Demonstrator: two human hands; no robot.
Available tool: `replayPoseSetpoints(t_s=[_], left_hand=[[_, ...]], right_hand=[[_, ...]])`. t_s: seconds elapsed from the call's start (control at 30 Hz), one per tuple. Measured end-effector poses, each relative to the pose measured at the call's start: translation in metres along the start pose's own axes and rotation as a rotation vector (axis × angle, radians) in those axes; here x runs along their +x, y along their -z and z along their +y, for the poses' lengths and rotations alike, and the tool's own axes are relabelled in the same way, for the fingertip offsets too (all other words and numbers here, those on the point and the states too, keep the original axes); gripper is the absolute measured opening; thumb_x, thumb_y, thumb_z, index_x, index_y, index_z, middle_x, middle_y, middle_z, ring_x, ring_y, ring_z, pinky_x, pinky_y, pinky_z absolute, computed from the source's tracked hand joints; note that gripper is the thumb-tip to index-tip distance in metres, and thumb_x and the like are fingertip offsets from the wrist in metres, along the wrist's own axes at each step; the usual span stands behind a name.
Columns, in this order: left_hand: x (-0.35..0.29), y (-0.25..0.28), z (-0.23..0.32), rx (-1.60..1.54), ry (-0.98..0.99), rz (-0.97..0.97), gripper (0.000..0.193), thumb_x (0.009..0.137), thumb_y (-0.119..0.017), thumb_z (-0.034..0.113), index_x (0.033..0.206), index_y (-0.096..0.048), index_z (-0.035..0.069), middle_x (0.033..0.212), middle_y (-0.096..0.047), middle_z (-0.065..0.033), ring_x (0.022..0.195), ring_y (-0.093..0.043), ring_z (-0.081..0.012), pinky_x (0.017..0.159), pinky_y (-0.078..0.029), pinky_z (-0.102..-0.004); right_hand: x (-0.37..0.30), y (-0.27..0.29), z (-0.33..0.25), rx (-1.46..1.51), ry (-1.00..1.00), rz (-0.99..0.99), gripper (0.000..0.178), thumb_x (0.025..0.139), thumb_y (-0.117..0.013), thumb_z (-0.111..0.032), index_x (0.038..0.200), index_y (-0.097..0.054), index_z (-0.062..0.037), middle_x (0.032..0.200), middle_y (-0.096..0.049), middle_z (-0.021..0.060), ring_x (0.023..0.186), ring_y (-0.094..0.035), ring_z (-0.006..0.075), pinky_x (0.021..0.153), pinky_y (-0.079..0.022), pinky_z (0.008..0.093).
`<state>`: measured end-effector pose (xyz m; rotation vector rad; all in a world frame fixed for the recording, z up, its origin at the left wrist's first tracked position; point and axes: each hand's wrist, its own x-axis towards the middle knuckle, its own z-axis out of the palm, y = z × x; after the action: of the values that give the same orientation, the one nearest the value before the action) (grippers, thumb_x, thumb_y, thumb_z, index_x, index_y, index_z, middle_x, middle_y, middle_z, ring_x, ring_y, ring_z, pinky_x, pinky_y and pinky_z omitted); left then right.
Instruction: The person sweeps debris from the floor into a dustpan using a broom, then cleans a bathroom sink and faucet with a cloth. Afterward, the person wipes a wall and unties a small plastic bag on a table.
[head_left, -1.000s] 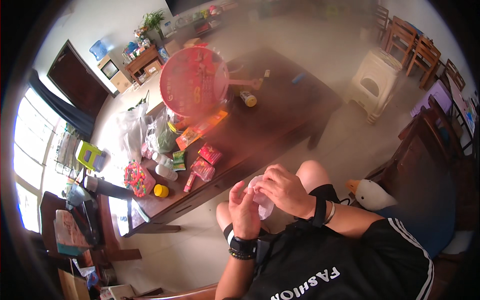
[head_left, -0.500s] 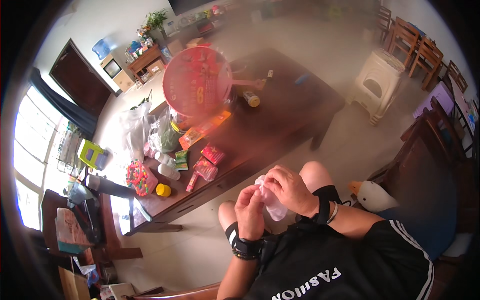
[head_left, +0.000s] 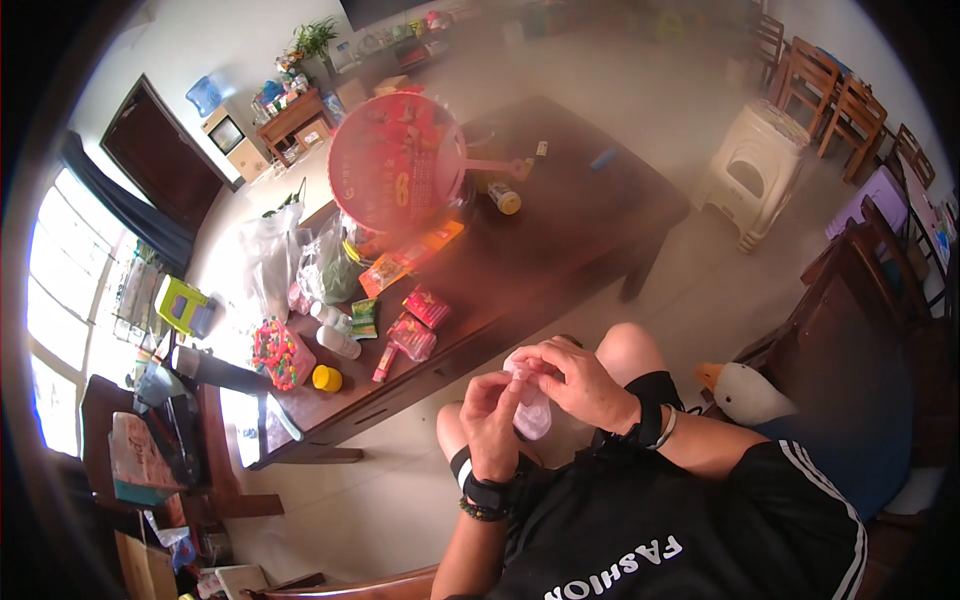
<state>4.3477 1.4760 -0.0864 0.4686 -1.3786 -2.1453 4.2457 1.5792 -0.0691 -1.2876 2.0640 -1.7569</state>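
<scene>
In front of my lap I hold a small, pale pink, thin bag (head_left: 534,416), which looks like soft plastic. Its top edge is pinched between the fingertips of my left hand (head_left: 490,428) and my right hand (head_left: 583,384). The two hands are close together, fingers curled, and the lower part of the bag hangs loosely between them. What is inside it, if anything, I cannot make out. Nearest beyond the hands, on the dark wooden table (head_left: 560,225), lie a pink pack (head_left: 412,337) and a red box (head_left: 427,306).
A pink round fan (head_left: 395,165) stands over the table. White bottles (head_left: 338,342), a yellow lid (head_left: 326,378), a beaded pink container (head_left: 283,355) and plastic bags (head_left: 270,260) crowd its left end. A white plush duck (head_left: 750,392) is at my right; a cream stool (head_left: 755,165) stands beyond.
My fingers have shifted along the bag's top edge, which is spread slightly wider. The bag has moved a little left and up. The table things have stayed put.
</scene>
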Motion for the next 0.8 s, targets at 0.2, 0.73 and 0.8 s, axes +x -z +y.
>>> replayPoseSetpoints(t_s=[0.2, 0.73, 0.8], left_hand=[[0.002, 0.004, -0.005, -0.24, 0.067, 0.033, 0.009, 0.088, -0.059, 0.007, 0.097, -0.057, 0.003, 0.098, -0.061, -0.0073, 0.091, -0.057, -0.0144, 0.085, -0.046, -0.0301], [0.002, 0.0, 0.014, 0.325, -0.018, -0.068, 0.012, 0.087, -0.06, 0.005, 0.096, -0.061, -0.002, 0.087, -0.062, -0.0017, 0.081, -0.055, -0.0073, 0.074, -0.043, -0.0213], [0.003, 0.0, 0.014, 0.405, -0.049, -0.054, 0.009, 0.087, -0.06, 0.005, 0.093, -0.061, -0.002, 0.085, -0.061, -0.001, 0.079, -0.054, -0.0072, 0.073, -0.043, -0.0212]], right_hand=[[0.0, 0.001, 0.003, -0.076, 0.058, 0.013, 0.017, 0.081, -0.058, 0.003, 0.096, -0.06, -0.0054, 0.09, -0.059, 0.0072, 0.079, -0.056, 0.0197, 0.067, -0.048, 0.029], [0.001, 0.005, 0.007, -0.229, 0.208, 0.058, 0.016, 0.073, -0.066, -0.002, 0.087, -0.06, -0.0076, 0.08, -0.054, 0.005, 0.082, -0.053, 0.0254, 0.071, -0.046, 0.035], [0.001, 0.005, 0.007, -0.227, 0.206, 0.053, 0.015, 0.073, -0.066, -0.003, 0.086, -0.06, -0.0082, 0.079, -0.053, 0.0047, 0.082, -0.052, 0.0251, 0.072, -0.046, 0.0351]])
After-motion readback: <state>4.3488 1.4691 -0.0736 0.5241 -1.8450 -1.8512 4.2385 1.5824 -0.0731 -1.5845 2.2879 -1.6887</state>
